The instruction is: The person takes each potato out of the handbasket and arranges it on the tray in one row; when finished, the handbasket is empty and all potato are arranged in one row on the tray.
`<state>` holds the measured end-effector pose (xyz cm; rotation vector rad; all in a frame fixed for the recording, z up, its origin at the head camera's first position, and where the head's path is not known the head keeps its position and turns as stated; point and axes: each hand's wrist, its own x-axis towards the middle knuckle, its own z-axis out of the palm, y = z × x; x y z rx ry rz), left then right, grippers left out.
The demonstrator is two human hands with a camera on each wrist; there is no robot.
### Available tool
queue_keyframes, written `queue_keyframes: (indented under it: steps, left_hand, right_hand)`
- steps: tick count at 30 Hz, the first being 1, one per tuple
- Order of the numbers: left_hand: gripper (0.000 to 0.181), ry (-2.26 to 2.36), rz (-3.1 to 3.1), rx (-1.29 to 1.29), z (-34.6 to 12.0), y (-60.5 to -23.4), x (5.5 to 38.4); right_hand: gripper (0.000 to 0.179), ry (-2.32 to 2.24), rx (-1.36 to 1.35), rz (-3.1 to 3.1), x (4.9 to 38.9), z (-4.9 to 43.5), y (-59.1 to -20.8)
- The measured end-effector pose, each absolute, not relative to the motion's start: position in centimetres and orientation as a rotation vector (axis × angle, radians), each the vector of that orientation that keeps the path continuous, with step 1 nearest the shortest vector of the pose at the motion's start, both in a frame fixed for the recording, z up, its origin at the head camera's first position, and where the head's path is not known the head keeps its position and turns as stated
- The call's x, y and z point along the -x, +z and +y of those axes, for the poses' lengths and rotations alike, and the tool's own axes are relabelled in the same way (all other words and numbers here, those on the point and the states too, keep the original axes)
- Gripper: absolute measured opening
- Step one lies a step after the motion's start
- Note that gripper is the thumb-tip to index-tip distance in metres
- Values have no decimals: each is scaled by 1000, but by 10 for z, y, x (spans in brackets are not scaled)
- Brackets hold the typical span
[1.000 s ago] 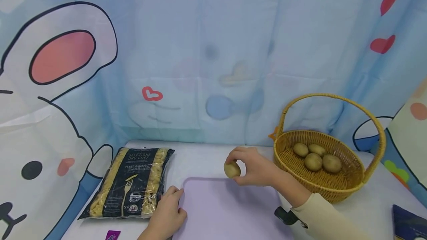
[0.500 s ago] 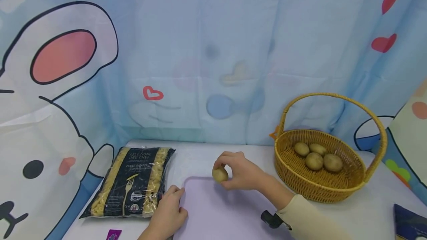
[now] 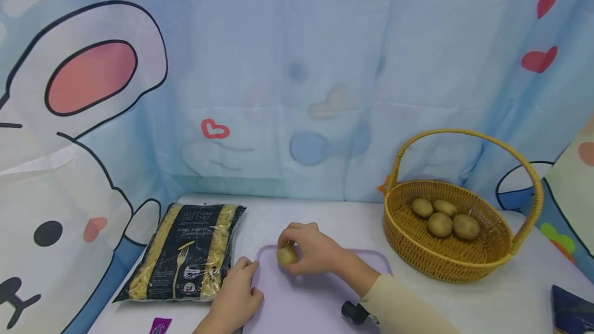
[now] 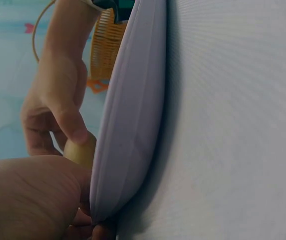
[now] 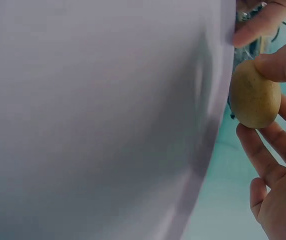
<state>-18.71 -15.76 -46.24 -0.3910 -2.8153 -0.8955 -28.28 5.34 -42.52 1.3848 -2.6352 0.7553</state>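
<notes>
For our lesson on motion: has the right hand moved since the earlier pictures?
Yes: in the head view, the right hand has shifted left and slightly down the picture, farther from the basket.

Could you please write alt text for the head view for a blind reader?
A person's right hand pinches a potato over a lilac tray while the left hand holds the tray's left edge. A bag of penne rigate lies left, and a wicker basket with four potatoes stands right.

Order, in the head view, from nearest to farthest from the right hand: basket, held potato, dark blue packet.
1. Held potato, pinched by the right hand.
2. Basket, to the hand's right.
3. Dark blue packet, far right edge.
</notes>
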Motion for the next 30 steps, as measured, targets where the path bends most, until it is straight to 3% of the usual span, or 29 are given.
queue_keyframes:
  steps: [15,30]
  left_hand:
    - [51,-900,-2778,402,-159,-467,190]
    - [52,-882,-2776,371,-158,-468,190]
  right_hand:
    - [38,713,-1357,-2678,288,27,-440]
    - [41,794,-1328,-2713,287,38,-438]
